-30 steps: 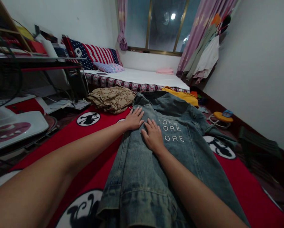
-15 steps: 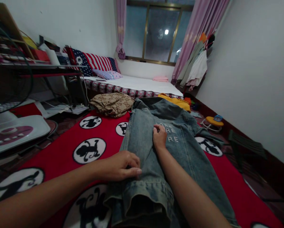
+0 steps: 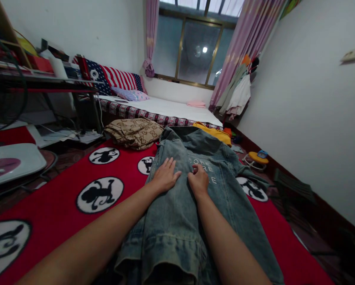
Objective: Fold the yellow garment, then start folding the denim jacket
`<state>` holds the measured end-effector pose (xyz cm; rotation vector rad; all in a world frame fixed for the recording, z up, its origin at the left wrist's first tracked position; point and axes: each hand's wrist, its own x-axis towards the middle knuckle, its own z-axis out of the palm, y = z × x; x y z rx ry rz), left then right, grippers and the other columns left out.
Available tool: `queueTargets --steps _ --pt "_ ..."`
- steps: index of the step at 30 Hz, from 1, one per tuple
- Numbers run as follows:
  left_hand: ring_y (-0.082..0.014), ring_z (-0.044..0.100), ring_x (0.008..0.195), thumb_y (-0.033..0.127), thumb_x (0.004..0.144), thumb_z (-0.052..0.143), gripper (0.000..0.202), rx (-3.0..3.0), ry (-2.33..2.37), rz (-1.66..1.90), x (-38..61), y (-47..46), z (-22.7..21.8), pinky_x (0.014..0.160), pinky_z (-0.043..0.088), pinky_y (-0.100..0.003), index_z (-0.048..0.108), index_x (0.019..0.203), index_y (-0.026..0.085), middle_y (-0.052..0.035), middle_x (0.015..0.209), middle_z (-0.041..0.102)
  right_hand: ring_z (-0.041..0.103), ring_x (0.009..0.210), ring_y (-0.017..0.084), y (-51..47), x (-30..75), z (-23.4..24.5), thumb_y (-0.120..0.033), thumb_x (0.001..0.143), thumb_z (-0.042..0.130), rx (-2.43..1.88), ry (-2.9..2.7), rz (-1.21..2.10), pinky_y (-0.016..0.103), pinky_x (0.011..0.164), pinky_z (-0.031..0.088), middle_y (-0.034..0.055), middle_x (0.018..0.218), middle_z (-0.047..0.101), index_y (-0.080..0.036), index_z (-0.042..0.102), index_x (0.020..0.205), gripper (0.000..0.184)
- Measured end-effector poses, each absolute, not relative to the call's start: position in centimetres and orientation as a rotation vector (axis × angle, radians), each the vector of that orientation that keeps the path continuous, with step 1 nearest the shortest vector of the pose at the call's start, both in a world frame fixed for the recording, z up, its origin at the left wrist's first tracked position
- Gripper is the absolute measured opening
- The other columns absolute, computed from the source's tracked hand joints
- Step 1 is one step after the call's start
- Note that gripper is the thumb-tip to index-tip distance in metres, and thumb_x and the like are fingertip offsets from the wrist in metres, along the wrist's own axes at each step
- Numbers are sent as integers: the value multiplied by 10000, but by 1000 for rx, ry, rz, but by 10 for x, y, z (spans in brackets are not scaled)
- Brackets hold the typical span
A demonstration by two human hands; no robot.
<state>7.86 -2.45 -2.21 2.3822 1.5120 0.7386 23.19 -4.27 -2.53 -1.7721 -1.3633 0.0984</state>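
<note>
A blue denim jacket (image 3: 225,213) lies back side up, with pale stitched lettering across it. One of its sides or sleeves is folded inward into a long strip (image 3: 173,213) with the hem toward me. My left hand (image 3: 166,176) lies flat on the upper part of this strip, fingers stretched out. At the strip's inner edge, beside the lettering, my right hand (image 3: 199,182) has its fingers curled in against the denim and covers some of the letters. The fabric at its fingertips is partly hidden.
Under the jacket spreads a red blanket (image 3: 60,198) with monkey figures in white circles. Folded brown patterned clothing (image 3: 133,132) and a yellow garment (image 3: 213,133) lie beyond. A bed (image 3: 162,103) stands below the window; a cluttered desk (image 3: 44,81) is left, a small yellow stool (image 3: 258,157) right.
My left hand has moved forward up the folded strip from near its hem and flattened out. My right hand stays beside the lettering. The view has shifted slightly.
</note>
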Motion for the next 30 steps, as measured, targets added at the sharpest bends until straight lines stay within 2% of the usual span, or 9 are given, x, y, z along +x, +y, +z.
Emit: queueTargets --steps 2,4,9,14,18,21,24,27,30 --pt "-315 188 1457 518 920 432 672 2466 1522 705 76 -23 -30 1172 200 -431 398 1452 109 -174 1549 288 648 723 225 -41 234 -26 -191 640 518 -1722 -1306 137 324 702 486 45 763 695 -201 667 955 349" --pt "-317 198 1455 594 907 409 699 2522 1500 697 73 -25 -33 1165 210 -436 385 1471 182 -137 1560 282 642 713 216 -37 237 -30 -212 642 513 -1648 -1220 186 325 727 497 45 746 689 -182 663 924 320" --pt "-342 216 1446 625 896 405 679 2592 1490 619 73 -28 -31 1148 231 -463 382 1475 269 -113 1568 272 651 771 199 -20 272 -34 -205 677 479 -1481 -1032 254 323 745 515 103 926 699 -126 621 1032 391" --pt "-351 231 1440 609 910 389 672 2642 1514 606 75 -28 -32 1138 241 -469 380 1478 250 -137 1560 281 652 923 219 -12 361 5 -156 714 465 -1853 -1050 -69 330 837 492 138 1067 676 -100 588 1176 481" --pt "-350 235 1438 614 919 371 678 2668 1553 564 76 -31 -30 1140 244 -464 362 1486 241 -161 1557 276 618 1064 287 -23 427 30 -133 726 504 -2050 -1001 -119 385 929 447 192 1112 660 -80 597 1196 482" --pt "-348 227 1440 617 925 359 676 2675 1572 564 77 -33 -28 1146 236 -456 355 1488 242 -170 1556 274 609 1093 349 -31 458 31 -183 719 594 -2251 -1068 -85 439 919 447 199 1142 656 -135 570 1290 573" --pt "-341 220 1444 616 924 369 673 2665 1571 562 77 -34 -28 1151 232 -448 358 1486 247 -162 1557 275 595 1138 321 -25 475 28 -211 757 591 -2490 -1435 -38 402 903 455 157 1255 619 -235 464 1410 665" --pt "-332 221 1445 619 920 380 668 2648 1560 581 77 -33 -30 1152 232 -449 360 1485 263 -144 1564 268 621 1083 273 -11 484 30 -212 748 610 -2528 -1737 52 344 866 463 117 1214 649 -254 587 1291 545" --pt "-326 223 1446 617 919 389 659 2635 1562 619 77 -32 -32 1154 229 -457 361 1483 277 -128 1569 259 675 823 243 -2 491 34 -295 717 665 -2529 -1764 136 313 716 490 105 909 718 -182 712 1038 343"
